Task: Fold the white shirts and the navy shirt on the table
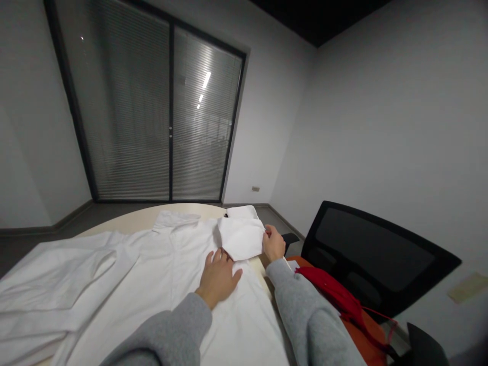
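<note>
A white shirt (152,284) lies spread over a pale round table (125,222), its collar toward the far edge and one sleeve folded across at the left. My left hand (218,278) rests palm down on the cloth with its fingers apart, the fingertips at the lower edge of a folded-over white piece (242,238). My right hand (273,243) pinches the right edge of that folded piece, near the table's right side. Part of the fingertips of my right hand is hidden behind the cloth.
A black mesh chair (373,249) stands at the right, with a red item (331,290) on its orange seat (366,330). Beyond the table are glass panels with blinds (133,117) and a grey wall (381,127).
</note>
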